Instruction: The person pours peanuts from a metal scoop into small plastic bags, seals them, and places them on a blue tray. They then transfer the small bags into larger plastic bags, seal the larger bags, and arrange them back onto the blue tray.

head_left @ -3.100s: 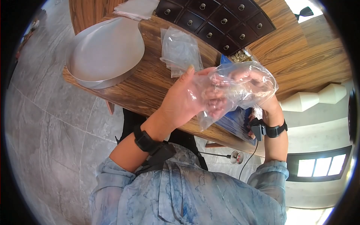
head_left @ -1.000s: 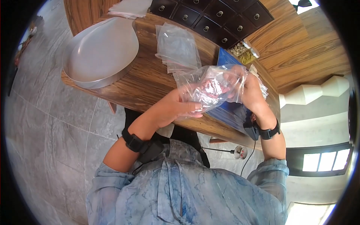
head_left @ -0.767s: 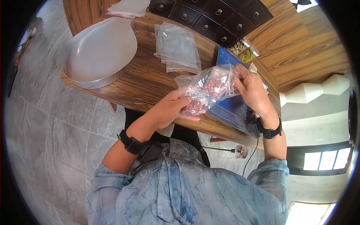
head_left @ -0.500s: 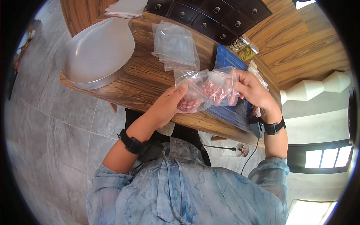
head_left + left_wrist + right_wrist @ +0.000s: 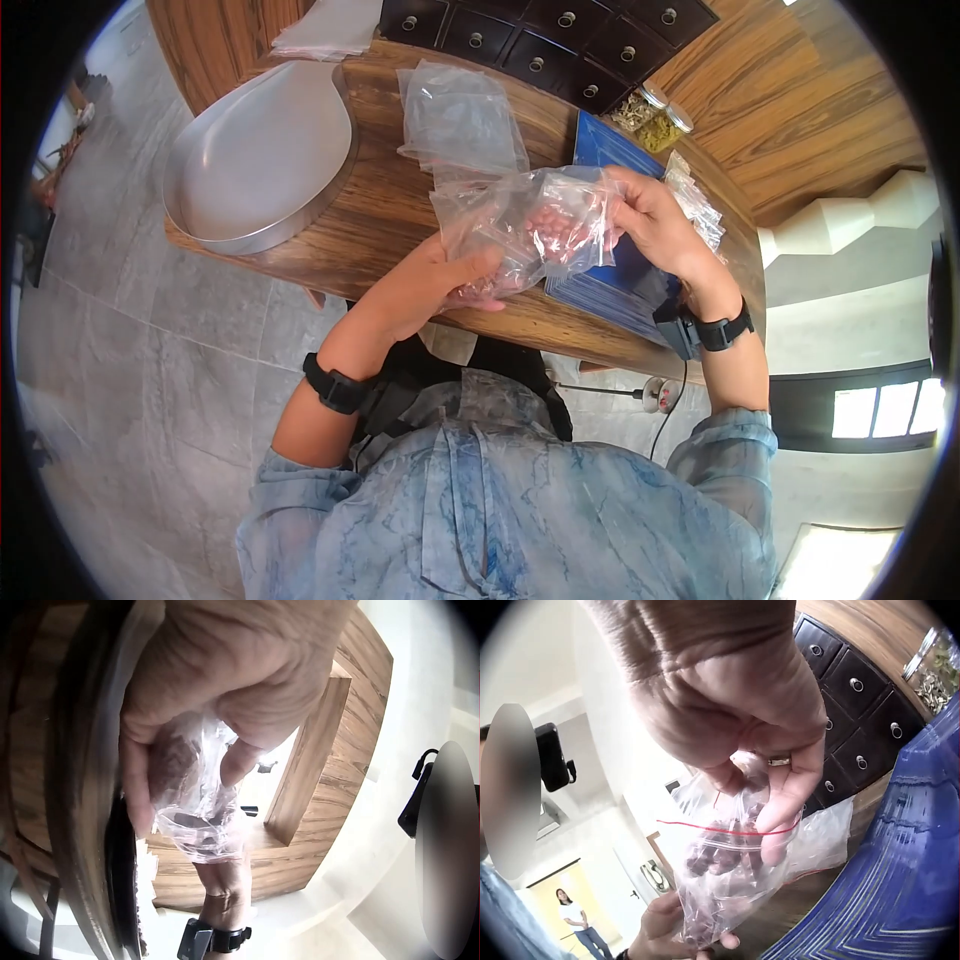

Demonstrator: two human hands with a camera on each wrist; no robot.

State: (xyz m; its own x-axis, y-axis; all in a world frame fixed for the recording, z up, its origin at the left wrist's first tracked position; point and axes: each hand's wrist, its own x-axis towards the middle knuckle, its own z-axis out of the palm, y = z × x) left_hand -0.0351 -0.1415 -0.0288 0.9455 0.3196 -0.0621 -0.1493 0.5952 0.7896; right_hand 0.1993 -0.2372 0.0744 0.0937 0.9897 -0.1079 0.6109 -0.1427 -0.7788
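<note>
Both hands hold clear plastic bags with pinkish-red pieces in them, above the front edge of the wooden table. In the head view the left hand [image 5: 425,285] grips the lower left part, thumb across a bag [image 5: 490,265]. My right hand [image 5: 655,225] pinches the upper right edge of the bag with the red pieces [image 5: 560,225]. The right wrist view shows the right fingers closed on plastic near a red zip line [image 5: 727,831], the left hand [image 5: 660,930] below. In the left wrist view, crumpled plastic [image 5: 199,825] lies between thumb and fingers.
A silver heart-shaped tray [image 5: 260,160] stands at the left. Flat empty bags [image 5: 465,120] lie behind the hands, more bags [image 5: 325,28] farther back. A dark drawer cabinet [image 5: 540,45], jars [image 5: 662,130], a blue sheet [image 5: 625,290] and white packets [image 5: 695,205] are there too.
Since the earliest frame, the hands have gone from overlapping inside the plastic to holding the filled bags at either side. Lately both hands and bags have shifted slightly left.
</note>
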